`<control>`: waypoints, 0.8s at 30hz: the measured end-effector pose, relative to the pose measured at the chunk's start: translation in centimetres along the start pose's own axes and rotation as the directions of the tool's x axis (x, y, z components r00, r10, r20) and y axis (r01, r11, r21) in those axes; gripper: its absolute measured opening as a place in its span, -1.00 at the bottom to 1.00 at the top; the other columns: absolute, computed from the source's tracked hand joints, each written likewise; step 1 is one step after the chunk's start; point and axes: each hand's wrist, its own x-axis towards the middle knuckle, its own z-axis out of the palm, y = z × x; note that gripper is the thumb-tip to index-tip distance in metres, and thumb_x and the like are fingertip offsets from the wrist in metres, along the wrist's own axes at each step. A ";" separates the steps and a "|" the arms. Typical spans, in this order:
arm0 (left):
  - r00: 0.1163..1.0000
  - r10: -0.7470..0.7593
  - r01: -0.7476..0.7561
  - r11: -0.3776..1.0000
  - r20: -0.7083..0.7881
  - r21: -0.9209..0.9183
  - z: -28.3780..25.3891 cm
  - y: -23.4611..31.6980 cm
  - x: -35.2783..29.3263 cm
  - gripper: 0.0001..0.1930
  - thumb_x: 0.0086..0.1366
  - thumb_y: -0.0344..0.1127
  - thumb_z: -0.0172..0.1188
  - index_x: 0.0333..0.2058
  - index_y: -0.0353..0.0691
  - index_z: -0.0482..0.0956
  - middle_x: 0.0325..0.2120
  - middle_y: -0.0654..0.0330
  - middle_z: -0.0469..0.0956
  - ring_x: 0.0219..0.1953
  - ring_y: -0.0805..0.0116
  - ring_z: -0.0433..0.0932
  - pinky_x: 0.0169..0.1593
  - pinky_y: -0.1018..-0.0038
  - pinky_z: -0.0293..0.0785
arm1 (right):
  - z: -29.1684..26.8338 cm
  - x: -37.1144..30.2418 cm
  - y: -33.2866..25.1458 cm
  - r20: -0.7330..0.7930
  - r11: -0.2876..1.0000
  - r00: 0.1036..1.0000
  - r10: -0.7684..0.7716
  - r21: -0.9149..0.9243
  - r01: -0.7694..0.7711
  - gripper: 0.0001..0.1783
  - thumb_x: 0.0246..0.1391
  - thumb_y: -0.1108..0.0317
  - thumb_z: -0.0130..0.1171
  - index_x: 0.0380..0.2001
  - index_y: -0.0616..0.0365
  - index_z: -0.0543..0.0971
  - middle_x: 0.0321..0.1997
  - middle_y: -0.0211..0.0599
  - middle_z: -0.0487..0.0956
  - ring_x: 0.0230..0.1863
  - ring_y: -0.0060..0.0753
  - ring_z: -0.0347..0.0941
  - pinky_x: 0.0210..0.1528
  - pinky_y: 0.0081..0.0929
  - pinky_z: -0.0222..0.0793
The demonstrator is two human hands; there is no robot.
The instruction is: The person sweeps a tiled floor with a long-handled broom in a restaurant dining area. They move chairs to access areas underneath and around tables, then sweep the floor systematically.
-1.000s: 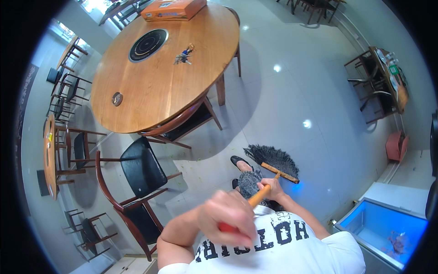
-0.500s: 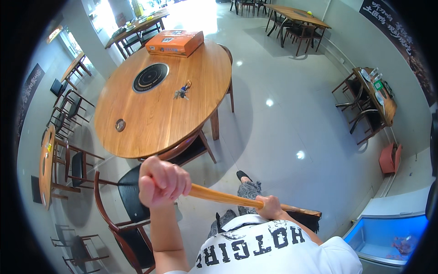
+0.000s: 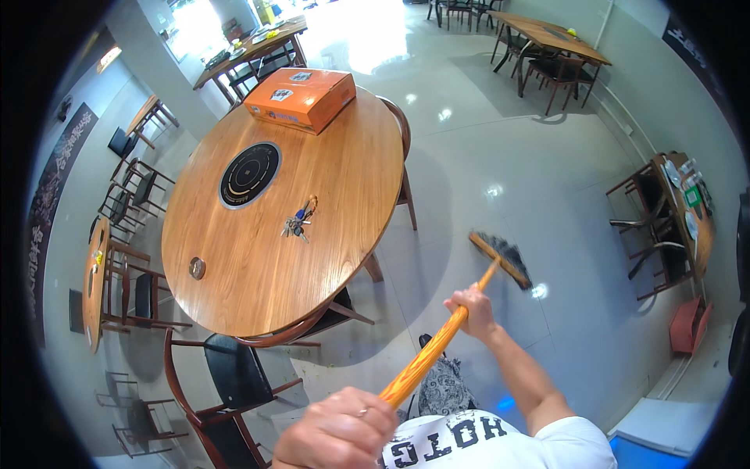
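A broom (image 3: pixel 428 353) with a yellow-orange wooden handle slants from the lower middle up to the right. Around the handle's top end my left hand (image 3: pixel 337 428) is closed, close to my body. Farther down the stick my right hand (image 3: pixel 472 309) grips it, the arm stretched forward. The broom's dark bristle head (image 3: pixel 504 256) is out on the pale tiled floor, right of the round wooden table (image 3: pixel 312 273); its bristles look slightly smeared.
On the round table are an orange box (image 3: pixel 301 98), a bunch of keys (image 3: pixel 298 222), a small round ashtray (image 3: pixel 197 268) and an inset cooktop (image 3: pixel 250 175). A black-seated chair (image 3: pixel 238 367) stands at lower left. Another table (image 3: pixel 699 211) lines the right wall above a red bin (image 3: pixel 690 325).
The broom head has swung from beside my body, at lower right, forward onto the floor. My right hand has reached forward; my left hand has dropped lower and nearer.
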 end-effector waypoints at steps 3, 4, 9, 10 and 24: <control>0.999 -0.045 0.042 0.995 0.023 0.087 1.0 -6.3 1.0 -0.69 0.19 -0.35 0.31 -0.64 -0.33 0.43 -0.74 0.21 0.38 -0.68 0.29 0.42 -0.50 0.33 0.49 | 2.2 5.3 6.8 0.051 0.989 0.995 -0.090 0.121 0.083 -0.71 -0.01 0.35 0.25 -0.65 0.12 0.36 -0.64 -0.23 0.44 -0.49 -0.10 0.43 -0.34 -0.29 0.30; 0.999 -0.034 0.028 0.989 0.041 0.148 1.4 -8.5 1.0 -0.79 0.04 -0.45 0.37 -0.58 -0.32 0.46 -0.64 0.18 0.37 -0.60 0.25 0.43 -0.42 0.33 0.47 | 3.1 6.9 8.7 0.082 0.981 0.989 -0.125 0.158 0.111 -0.72 -0.03 0.37 0.27 -0.65 0.13 0.37 -0.62 -0.23 0.45 -0.48 -0.11 0.43 -0.33 -0.30 0.30; 0.997 -0.065 0.077 0.907 -0.045 0.415 3.1 -17.4 0.8 -0.81 0.04 -0.45 0.37 -0.54 -0.28 0.48 -0.64 0.22 0.37 -0.57 0.25 0.44 -0.40 0.36 0.47 | 9.2 12.6 15.9 0.265 0.916 0.950 -0.165 0.397 0.049 -0.76 -0.16 0.48 0.34 -0.58 0.14 0.41 -0.56 -0.23 0.47 -0.38 -0.10 0.44 -0.29 -0.32 0.30; 0.994 -0.081 0.103 0.888 -0.066 0.448 3.2 -18.8 0.6 -0.81 0.04 -0.46 0.37 -0.54 -0.29 0.48 -0.64 0.22 0.38 -0.57 0.25 0.45 -0.39 0.36 0.47 | 10.7 13.3 17.0 0.324 0.907 0.933 -0.153 0.422 0.002 -0.75 -0.17 0.47 0.35 -0.57 0.14 0.41 -0.54 -0.23 0.48 -0.36 -0.10 0.44 -0.29 -0.32 0.30; 0.955 -0.193 0.277 0.855 -0.227 0.438 3.5 -20.3 -4.4 -0.83 0.01 -0.59 0.22 -0.35 -0.32 0.58 -0.61 0.18 0.50 -0.51 0.24 0.53 -0.32 0.40 0.50 | 14.1 7.9 18.6 0.444 0.966 0.896 0.015 0.226 -0.128 -0.81 -0.13 0.41 0.31 -0.48 0.10 0.46 -0.40 -0.21 0.52 -0.27 -0.06 0.45 -0.24 -0.28 0.36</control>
